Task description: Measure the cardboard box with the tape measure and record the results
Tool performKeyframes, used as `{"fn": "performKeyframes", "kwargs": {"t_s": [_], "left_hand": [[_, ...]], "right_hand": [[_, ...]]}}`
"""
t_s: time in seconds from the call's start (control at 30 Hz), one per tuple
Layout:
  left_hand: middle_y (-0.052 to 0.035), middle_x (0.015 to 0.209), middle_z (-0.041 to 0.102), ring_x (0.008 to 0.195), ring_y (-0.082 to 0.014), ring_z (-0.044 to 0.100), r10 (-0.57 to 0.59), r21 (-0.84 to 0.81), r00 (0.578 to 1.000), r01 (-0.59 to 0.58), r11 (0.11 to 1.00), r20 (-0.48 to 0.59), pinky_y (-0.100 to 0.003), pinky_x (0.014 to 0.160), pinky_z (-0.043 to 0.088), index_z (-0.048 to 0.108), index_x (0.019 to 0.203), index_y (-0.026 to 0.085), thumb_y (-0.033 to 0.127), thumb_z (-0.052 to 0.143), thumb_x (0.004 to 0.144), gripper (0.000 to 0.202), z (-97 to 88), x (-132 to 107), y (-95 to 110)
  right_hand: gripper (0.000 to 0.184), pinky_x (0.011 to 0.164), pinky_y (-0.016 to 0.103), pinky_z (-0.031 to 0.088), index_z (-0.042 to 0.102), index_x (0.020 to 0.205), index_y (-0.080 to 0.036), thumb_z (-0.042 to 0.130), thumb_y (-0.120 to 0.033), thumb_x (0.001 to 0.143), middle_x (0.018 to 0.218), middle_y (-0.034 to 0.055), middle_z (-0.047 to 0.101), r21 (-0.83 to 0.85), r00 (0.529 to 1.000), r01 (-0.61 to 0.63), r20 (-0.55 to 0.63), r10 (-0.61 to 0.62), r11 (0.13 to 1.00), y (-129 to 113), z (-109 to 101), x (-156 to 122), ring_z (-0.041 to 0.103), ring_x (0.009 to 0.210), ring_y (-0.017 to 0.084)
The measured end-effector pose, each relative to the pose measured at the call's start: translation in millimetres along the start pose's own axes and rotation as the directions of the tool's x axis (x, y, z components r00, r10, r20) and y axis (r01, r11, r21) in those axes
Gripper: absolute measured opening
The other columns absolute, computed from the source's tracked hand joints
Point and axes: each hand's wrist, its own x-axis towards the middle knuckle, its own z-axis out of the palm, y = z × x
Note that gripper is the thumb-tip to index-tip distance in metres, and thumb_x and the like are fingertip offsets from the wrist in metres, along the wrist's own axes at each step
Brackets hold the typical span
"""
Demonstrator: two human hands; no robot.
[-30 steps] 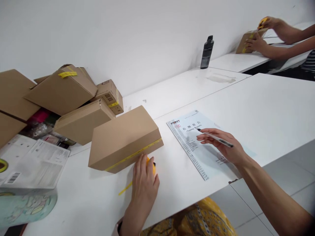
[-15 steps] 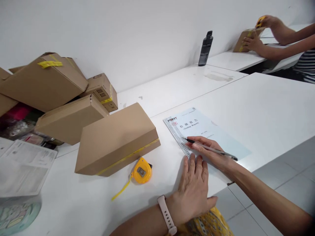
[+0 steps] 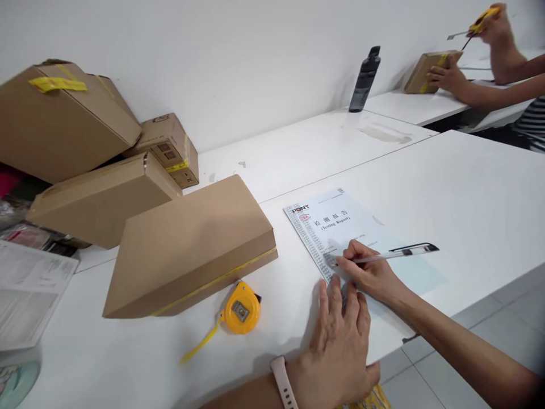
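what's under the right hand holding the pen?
A pale blue printed report lies flat on the white table under the right hand, pen tip on it. The left hand covers its near corner; text beneath both is hidden.

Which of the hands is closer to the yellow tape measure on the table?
Left. The left hand lies flat just right of the tape measure, not touching it. The right hand is farther off on the paper, holding a pen.
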Motion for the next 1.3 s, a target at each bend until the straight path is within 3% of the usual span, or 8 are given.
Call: {"fn": "performKeyframes", "kwargs": {"t_s": [0.2, 0.6, 0.93, 1.3], "left_hand": [[-0.0239, 0.164, 0.036, 0.155, -0.0458, 0.016, -0.009, 0.030, 1.000, 0.009, 1.000, 0.002, -0.057, 0.127, 0.008, 0.028, 0.157, -0.005, 0.059, 0.040, 0.097, 0.088, 6.2, 0.4, 2.4], [-0.0231, 0.160, 0.042, 0.149, -0.0434, 0.031, 0.015, 0.104, 1.000, -0.013, 0.994, -0.015, -0.057, 0.123, 0.019, 0.038, 0.155, -0.002, 0.063, 0.051, 0.093, 0.090, -1.3, 3.2, -0.2], [-0.0236, 0.158, 0.045, 0.146, -0.0439, 0.036, 0.016, 0.097, 1.000, -0.015, 0.995, -0.010, -0.057, 0.120, 0.025, 0.044, 0.151, 0.000, 0.063, 0.055, 0.091, 0.087, -2.8, 4.0, -0.1], [-0.0243, 0.158, 0.045, 0.146, -0.0437, 0.037, 0.015, 0.112, 1.000, -0.013, 0.994, -0.013, -0.058, 0.121, 0.023, 0.043, 0.152, 0.000, 0.064, 0.055, 0.091, 0.090, -1.7, 3.6, 0.4]], "right_hand": [[0.028, 0.052, 0.029, 0.033, 0.046, 0.068, -0.025, 0.065, -0.031, 0.088, 0.063, -0.0049, 0.043, -0.093, 0.999, 0.049, -0.004, -0.050, 0.994, 0.0, -0.2, -6.5, 0.038, 0.058, 0.014], [0.027, 0.051, 0.029, 0.033, 0.044, 0.069, -0.026, 0.059, -0.029, 0.091, 0.060, -0.0052, 0.043, -0.155, 0.992, 0.130, 0.030, -0.127, 0.979, 0.4, 0.6, -7.1, 0.038, 0.055, 0.014], [0.027, 0.050, 0.029, 0.032, 0.044, 0.068, -0.026, 0.060, -0.030, 0.090, 0.058, -0.0051, 0.043, -0.164, 0.992, 0.121, 0.047, -0.114, 0.979, 0.2, 1.6, -6.2, 0.038, 0.054, 0.014], [0.028, 0.050, 0.028, 0.031, 0.042, 0.067, -0.026, 0.060, -0.027, 0.088, 0.059, -0.0051, 0.042, -0.149, 0.992, 0.128, 0.038, -0.124, 0.981, 3.1, 1.4, -6.4, 0.036, 0.054, 0.013]]}}
